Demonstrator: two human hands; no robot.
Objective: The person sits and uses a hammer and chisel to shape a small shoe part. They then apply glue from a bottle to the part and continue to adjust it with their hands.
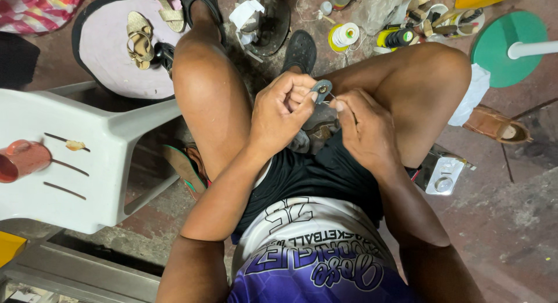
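We look straight down between our knees. Our left hand pinches a small grey strap piece with a round metal stud, thumb and fingertips clenched on it, held in the air above our lap. Our right hand meets it from the other side — its thumb and forefinger are closed on a thin needle whose tip touches the strap piece. Below the hands a dark shoe lies on our lap against the black shorts; most of it is hidden by the hands.

As for containers: on the white plastic chair to our left a reddish-brown mug lies at the seat's edge, its inside not visible to us. On the floor ahead a round white tub holds several tools with handles sticking out, and beside it lie a black-and-yellow tube and a spool of white thread. A clear plastic bag sits next to them — its contents we cannot make out.

A pale round mat on the left carries tan strappy sandals. A green disc on a white pole stands at the right, with a brown shoe just below it.
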